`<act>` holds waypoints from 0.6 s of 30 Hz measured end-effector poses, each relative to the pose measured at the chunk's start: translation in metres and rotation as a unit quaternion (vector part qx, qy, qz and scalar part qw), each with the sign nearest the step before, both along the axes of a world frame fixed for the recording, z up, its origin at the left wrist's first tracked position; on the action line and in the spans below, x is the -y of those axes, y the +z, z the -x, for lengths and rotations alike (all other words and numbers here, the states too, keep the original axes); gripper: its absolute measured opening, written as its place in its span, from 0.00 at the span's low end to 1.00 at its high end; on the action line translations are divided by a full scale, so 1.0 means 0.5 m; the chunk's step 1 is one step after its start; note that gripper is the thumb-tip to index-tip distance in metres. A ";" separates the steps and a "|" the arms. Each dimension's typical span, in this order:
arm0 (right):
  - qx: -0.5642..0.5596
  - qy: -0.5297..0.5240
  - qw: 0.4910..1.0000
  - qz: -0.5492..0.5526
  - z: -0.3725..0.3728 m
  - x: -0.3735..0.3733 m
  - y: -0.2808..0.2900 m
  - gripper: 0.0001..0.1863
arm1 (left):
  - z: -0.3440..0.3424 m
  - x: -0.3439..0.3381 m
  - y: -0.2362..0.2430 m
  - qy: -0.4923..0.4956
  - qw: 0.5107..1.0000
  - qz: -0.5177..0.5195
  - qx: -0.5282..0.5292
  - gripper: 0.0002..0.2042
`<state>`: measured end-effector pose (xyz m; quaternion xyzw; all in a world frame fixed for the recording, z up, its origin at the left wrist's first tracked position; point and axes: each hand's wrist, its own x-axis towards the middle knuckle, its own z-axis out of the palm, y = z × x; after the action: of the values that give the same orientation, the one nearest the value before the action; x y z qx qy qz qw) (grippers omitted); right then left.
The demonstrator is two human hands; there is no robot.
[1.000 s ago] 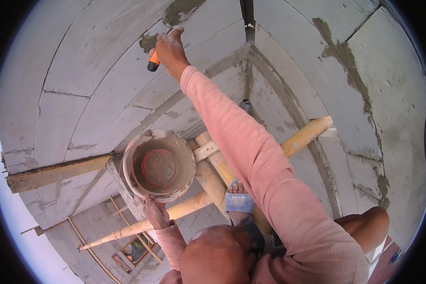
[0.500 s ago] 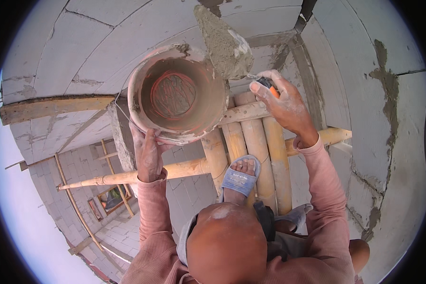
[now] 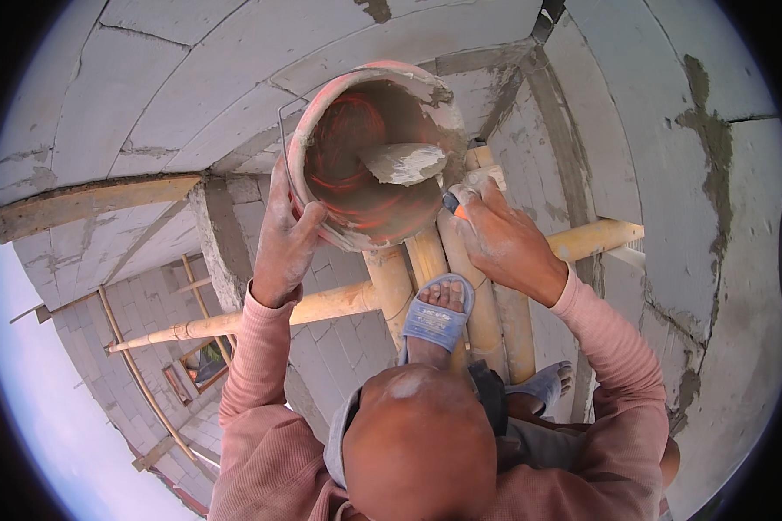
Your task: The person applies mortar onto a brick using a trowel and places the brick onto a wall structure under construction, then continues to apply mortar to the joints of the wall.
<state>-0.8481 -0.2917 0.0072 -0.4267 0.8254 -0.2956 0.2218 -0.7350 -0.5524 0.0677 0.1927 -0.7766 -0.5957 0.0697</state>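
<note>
Block wall, mortar-caked bucket (image 3: 369,156), trowel (image 3: 406,162)

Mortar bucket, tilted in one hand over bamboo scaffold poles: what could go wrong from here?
1. The left hand alone grips the tilted bucket by its rim; wet mortar could make that grip slip, and there is open drop below.
2. The right hand scrapes with the trowel inside; mortar could spill past the rim.
3. One sandalled foot stands on round bamboo poles; footing looks narrow, so leaning while scooping may unbalance the person.
</note>
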 end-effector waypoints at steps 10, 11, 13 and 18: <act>0.032 -0.027 0.999 -0.029 -0.046 0.052 0.003 0.19 | -0.010 0.012 0.031 0.019 0.994 -0.050 0.092 0.38; 0.049 0.004 0.997 -0.057 -0.031 0.046 0.014 0.20 | -0.011 0.014 0.026 0.017 0.994 -0.051 0.093 0.38; 0.017 -0.032 0.999 0.032 -0.006 0.066 0.020 0.19 | -0.017 0.023 0.013 0.008 0.996 -0.038 0.083 0.38; -0.058 -0.057 0.991 0.110 -0.008 0.096 -0.012 0.19 | -0.021 0.046 0.010 -0.011 0.996 -0.042 0.078 0.37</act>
<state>-0.8443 -0.3398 0.0014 -0.4176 0.8222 -0.3715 0.1080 -0.7247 -0.5756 0.0728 0.2323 -0.7563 -0.6115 -0.0059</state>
